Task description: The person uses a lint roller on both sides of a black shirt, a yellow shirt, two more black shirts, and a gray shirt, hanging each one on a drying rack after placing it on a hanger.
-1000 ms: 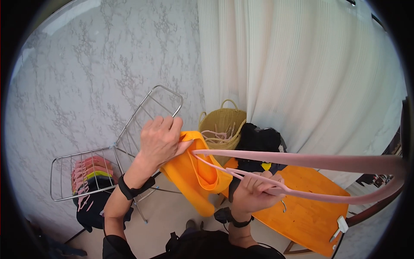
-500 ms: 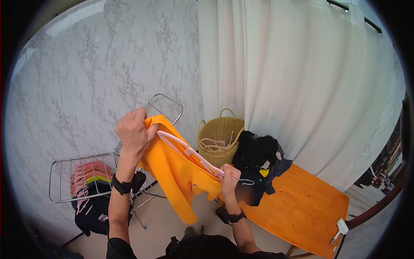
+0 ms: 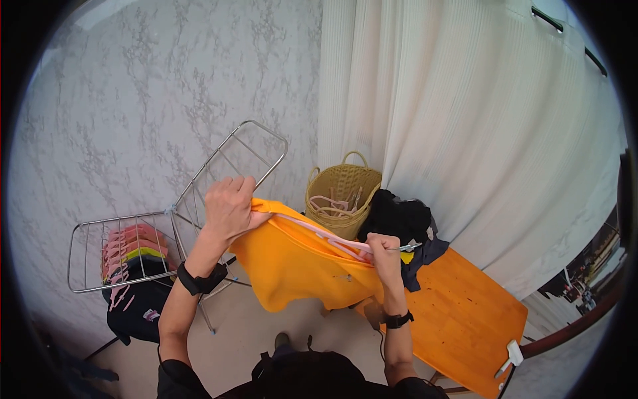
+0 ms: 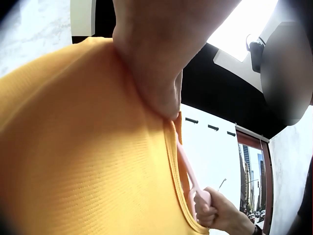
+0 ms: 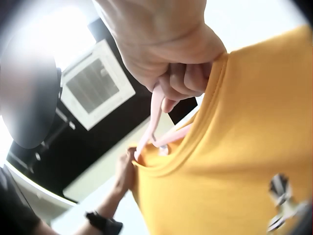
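An orange shirt (image 3: 309,266) hangs spread between both hands, its small printed emblem (image 5: 283,200) facing the right wrist camera. At the shirt's upper left, my left hand (image 3: 229,207) grips the fabric by the neckline. A pink hanger (image 3: 312,228) runs inside the neck opening, one arm reaching toward the left hand. My right hand (image 3: 383,254) holds this hanger near its metal hook (image 3: 411,247), which sticks out to the right. In the right wrist view, the fingers curl round the pink hanger right beside the collar (image 5: 215,93).
A metal drying rack (image 3: 123,289) at left bears several clothes on pink hangers. Behind the shirt stands a wicker basket (image 3: 345,226) with pink hangers inside. Dark clothes (image 3: 399,216) lie piled at the far end of the wooden table (image 3: 465,319). A white-handled tool (image 3: 512,356) lies at its near corner.
The hanger has swung from pointing right, toward the camera, into the shirt's neck. The right hand has shifted and now pulls outward at right. The shirt is spread wider and flatter.
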A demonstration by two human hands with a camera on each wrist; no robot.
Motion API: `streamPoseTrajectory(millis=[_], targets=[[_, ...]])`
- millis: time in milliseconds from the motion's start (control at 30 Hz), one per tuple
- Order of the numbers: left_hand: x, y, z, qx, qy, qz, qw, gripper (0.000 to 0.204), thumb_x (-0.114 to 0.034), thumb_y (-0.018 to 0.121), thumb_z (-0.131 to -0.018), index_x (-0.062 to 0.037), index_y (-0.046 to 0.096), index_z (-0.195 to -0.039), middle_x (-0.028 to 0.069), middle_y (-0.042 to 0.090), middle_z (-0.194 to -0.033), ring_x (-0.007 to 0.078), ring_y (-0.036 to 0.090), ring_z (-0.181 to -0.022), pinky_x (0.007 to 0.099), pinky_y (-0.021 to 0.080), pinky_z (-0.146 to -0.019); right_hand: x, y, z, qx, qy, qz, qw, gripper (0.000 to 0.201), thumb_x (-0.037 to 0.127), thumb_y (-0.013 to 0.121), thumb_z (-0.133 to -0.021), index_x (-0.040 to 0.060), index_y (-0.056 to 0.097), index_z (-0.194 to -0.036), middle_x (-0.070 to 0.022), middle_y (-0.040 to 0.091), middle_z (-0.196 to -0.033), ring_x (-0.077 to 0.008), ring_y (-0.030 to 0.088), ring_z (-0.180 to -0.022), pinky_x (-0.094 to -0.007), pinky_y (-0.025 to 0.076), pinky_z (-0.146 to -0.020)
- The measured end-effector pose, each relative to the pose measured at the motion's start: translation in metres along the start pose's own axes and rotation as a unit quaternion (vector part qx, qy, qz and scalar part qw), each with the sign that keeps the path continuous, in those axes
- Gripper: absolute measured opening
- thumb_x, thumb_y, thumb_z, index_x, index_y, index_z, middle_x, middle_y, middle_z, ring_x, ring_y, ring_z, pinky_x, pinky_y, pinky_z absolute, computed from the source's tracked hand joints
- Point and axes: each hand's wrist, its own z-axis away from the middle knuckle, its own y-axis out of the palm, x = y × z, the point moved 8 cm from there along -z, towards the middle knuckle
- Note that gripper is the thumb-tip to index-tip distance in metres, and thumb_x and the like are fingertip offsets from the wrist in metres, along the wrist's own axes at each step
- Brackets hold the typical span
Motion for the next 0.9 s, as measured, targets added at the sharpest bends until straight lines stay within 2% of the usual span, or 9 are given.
streamPoseTrajectory(millis=[133, 267, 300, 433, 533, 600, 700, 800, 900], targets=[[-0.006, -0.009, 0.000, -0.005, 0.017, 0.004, 1.000, 0.055, -0.058, 0.074, -0.063, -0.0098, 0.048, -0.069, 0.0050, 0.048, -0.061, 0.0231, 0.052, -0.055, 0.0364, 0.039, -0.050, -0.013, 0.010, -0.002, 0.024, 0.016, 0.011, 1.000, 0.033, 0.011, 0.052, -0.091, -0.0020, 0.051, -0.060, -0.0010, 0.054, -0.054, -0.0036, 0.043, -0.049, -0.0240, 0.031, -0.047], [-0.011, 0.006, 0.013, 0.026, 0.009, 0.045, 0.999, 0.060, -0.062, 0.073, -0.067, -0.0082, 0.048, -0.067, 0.0067, 0.049, -0.060, 0.0249, 0.051, -0.055, 0.0372, 0.039, -0.050, 0.013, 0.024, 0.003, 0.027, -0.059, 0.100, 0.993, 0.029, 0.009, 0.052, -0.089, -0.0040, 0.053, -0.062, -0.0011, 0.052, -0.053, -0.0040, 0.044, -0.051, -0.0251, 0.032, -0.049], [-0.011, 0.009, 0.016, 0.043, 0.006, 0.071, 0.997, 0.060, -0.062, 0.073, -0.068, -0.0079, 0.047, -0.067, 0.0073, 0.049, -0.061, 0.0262, 0.051, -0.056, 0.0380, 0.039, -0.051, -0.003, 0.019, 0.001, 0.020, -0.009, 0.049, 0.999, 0.030, 0.009, 0.051, -0.089, -0.0041, 0.053, -0.062, -0.0008, 0.051, -0.053, -0.0042, 0.043, -0.052, -0.0255, 0.032, -0.049], [-0.008, 0.006, 0.016, 0.045, -0.005, 0.102, 0.994, 0.061, -0.063, 0.072, -0.067, -0.0080, 0.047, -0.066, 0.0076, 0.049, -0.060, 0.0277, 0.051, -0.055, 0.0394, 0.039, -0.051, -0.006, 0.025, -0.003, 0.014, -0.006, 0.049, 0.999, 0.032, 0.011, 0.051, -0.090, -0.0041, 0.053, -0.062, -0.0002, 0.050, -0.052, -0.0038, 0.042, -0.052, -0.0248, 0.031, -0.049], [0.004, 0.022, 0.027, 0.119, -0.019, 0.187, 0.975, 0.061, -0.063, 0.068, -0.075, -0.0055, 0.048, -0.065, 0.0102, 0.051, -0.059, 0.0297, 0.053, -0.054, 0.0403, 0.041, -0.051, -0.010, 0.038, -0.004, 0.072, 0.031, 0.048, 0.996, 0.035, 0.012, 0.051, -0.092, -0.0025, 0.053, -0.060, 0.0007, 0.051, -0.054, -0.0028, 0.040, -0.050, -0.0240, 0.028, -0.047], [0.017, 0.028, 0.034, 0.112, -0.077, 0.304, 0.943, 0.059, -0.055, 0.056, -0.089, -0.0026, 0.046, -0.064, 0.0155, 0.048, -0.057, 0.0346, 0.050, -0.054, 0.0427, 0.039, -0.052, -0.015, 0.035, -0.008, 0.057, 0.052, 0.010, 0.997, 0.035, 0.013, 0.051, -0.092, -0.0015, 0.054, -0.060, 0.0008, 0.052, -0.054, -0.0027, 0.041, -0.049, -0.0239, 0.028, -0.046], [0.023, 0.034, 0.036, 0.164, -0.126, 0.332, 0.920, 0.056, -0.045, 0.045, -0.098, -0.0009, 0.046, -0.064, 0.0197, 0.046, -0.057, 0.0379, 0.049, -0.054, 0.0441, 0.037, -0.052, -0.013, 0.048, -0.009, 0.106, 0.026, 0.048, 0.993, 0.037, 0.015, 0.051, -0.094, -0.0012, 0.056, -0.061, 0.0012, 0.051, -0.052, -0.0036, 0.042, -0.049, -0.0245, 0.029, -0.047], [0.016, 0.046, 0.040, 0.246, -0.149, 0.342, 0.894, 0.054, -0.039, 0.043, -0.101, -0.0004, 0.045, -0.063, 0.0210, 0.044, -0.057, 0.0391, 0.048, -0.054, 0.0456, 0.035, -0.052, -0.011, 0.060, -0.014, 0.123, 0.032, 0.082, 0.989, 0.039, 0.018, 0.052, -0.094, -0.0014, 0.056, -0.061, 0.0012, 0.050, -0.052, -0.0044, 0.041, -0.050, -0.0251, 0.030, -0.049], [0.005, 0.038, 0.034, 0.237, -0.115, 0.328, 0.907, 0.051, -0.036, 0.041, -0.101, -0.0003, 0.043, -0.065, 0.0191, 0.040, -0.056, 0.0370, 0.044, -0.052, 0.0424, 0.033, -0.051, -0.007, 0.070, -0.021, 0.131, 0.029, 0.070, 0.988, 0.041, 0.021, 0.053, -0.095, -0.0016, 0.057, -0.061, 0.0015, 0.047, -0.051, -0.0048, 0.039, -0.049, -0.0268, 0.028, -0.048]])
